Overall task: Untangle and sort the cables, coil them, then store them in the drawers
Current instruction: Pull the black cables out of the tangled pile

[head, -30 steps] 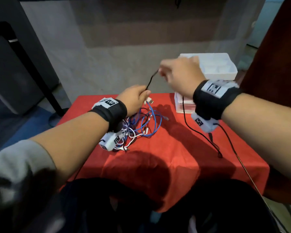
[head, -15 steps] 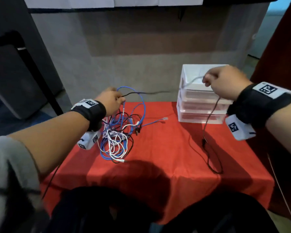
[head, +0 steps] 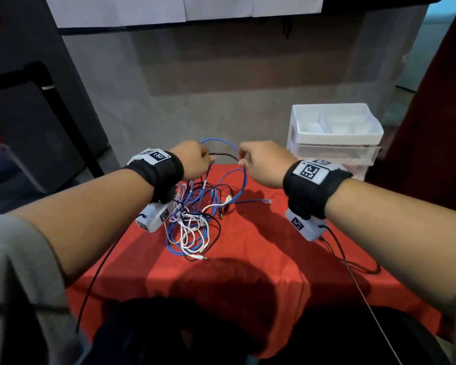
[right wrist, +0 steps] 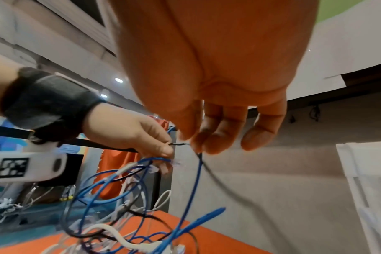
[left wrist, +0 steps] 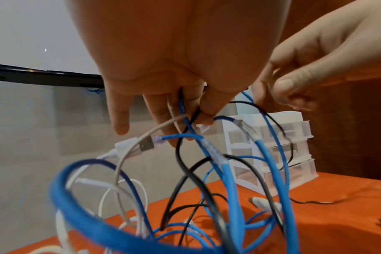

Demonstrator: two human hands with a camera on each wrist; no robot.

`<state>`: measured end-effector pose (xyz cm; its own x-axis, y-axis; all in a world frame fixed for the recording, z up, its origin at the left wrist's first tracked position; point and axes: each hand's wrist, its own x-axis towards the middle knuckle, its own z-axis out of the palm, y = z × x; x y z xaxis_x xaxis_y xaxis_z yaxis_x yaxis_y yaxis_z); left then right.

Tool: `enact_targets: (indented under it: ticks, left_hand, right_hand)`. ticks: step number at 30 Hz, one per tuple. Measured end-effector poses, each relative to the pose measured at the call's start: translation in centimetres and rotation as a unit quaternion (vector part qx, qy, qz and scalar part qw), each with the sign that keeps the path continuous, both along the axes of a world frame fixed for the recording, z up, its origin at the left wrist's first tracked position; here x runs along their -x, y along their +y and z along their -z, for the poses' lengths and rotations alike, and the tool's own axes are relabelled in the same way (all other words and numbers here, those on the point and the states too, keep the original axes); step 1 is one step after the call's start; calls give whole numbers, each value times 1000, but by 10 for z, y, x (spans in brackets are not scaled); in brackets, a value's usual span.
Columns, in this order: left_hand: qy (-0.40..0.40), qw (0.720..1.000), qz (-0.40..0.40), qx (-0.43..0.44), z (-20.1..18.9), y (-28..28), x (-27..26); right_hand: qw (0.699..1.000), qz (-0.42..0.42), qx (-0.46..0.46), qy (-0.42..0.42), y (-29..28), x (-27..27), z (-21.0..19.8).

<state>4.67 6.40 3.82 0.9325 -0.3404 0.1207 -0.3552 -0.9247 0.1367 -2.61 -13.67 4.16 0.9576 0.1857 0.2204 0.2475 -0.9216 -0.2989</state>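
Head view: a red-clothed table (head: pixel 248 264) has its far edge just beyond both hands, with bare cloth open to the right of the tangle and toward the near edge. The white drawer unit (head: pixel 334 143) stands at the far right corner, its top tray open upward. The left hand (head: pixel 195 160) and right hand (head: pixel 261 164) are raised above the far side of the table, close together, each pinching one end of a short span of black cable (head: pixel 223 154) stretched between them. Below the left hand hangs the tangle of cables (head: pixel 192 219), blue, white and black, its lower loops lying on the cloth.

Left wrist view: the left hand (left wrist: pixel 185 60) has its thumb and first fingers curled round the black cable (left wrist: pixel 180 151) along with blue and grey strands, the other fingers hanging straighter. The right hand (left wrist: pixel 311 65) pinches just beside it. The drawer unit (left wrist: pixel 283 151) stands beyond on the table.

Right wrist view: the right hand (right wrist: pixel 218 86) pinches the black cable (right wrist: pixel 220 180) between thumb and fingertips, with the outer fingers loose. The left hand (right wrist: pixel 137 135) grips the other end close by, and the tangle (right wrist: pixel 124 197) droops beneath it onto the table.
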Motion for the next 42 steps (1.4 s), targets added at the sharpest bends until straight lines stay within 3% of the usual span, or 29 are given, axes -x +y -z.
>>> enact_targets:
  ticks: [7,12,18,23,25,27,29,32,34,38,42]
  left_hand:
    - [-15,996,42,72,5,12,-4]
    - [-13,996,45,80,21,27,-10]
    - [0,999,-36,-1,52,77,-28]
    - [51,993,-106,25,68,100,-38]
    - [102,989,-84,64,60,88,-34]
    - [143,976,-46,156,44,70,-25]
    - [92,961,-12,262,30,55,-19]
    - [-124,939,48,316,20,24,3]
    - [-128,943,90,294,30,2,16]
    - [31,987,31,158,90,-11,5]
    - [29,993,-25,114,105,8,-7]
  right_hand:
    - [999,-5,21,29,-4,-15,3]
    - [1000,27,-7,-9,-10,-25,-11]
    - [985,94,-92,-111,-61,-34,-59]
    - [990,116,-46,-72,-86,-25,-50]
    - [991,104,-79,-39,-82,-23,-36]
    - [983,106,-147,-19,-76,-22,-29]
    - [975,99,-200,-19,-69,-20,-26]
    - [973,63,-222,-31,-56,-19,-31]
    - [971,31,-235,-39,-44,-16,-43]
    - [950,-12,-298,-89,-26,-7,-82]
    - [922,41,-345,-169,-54,-7,-106]
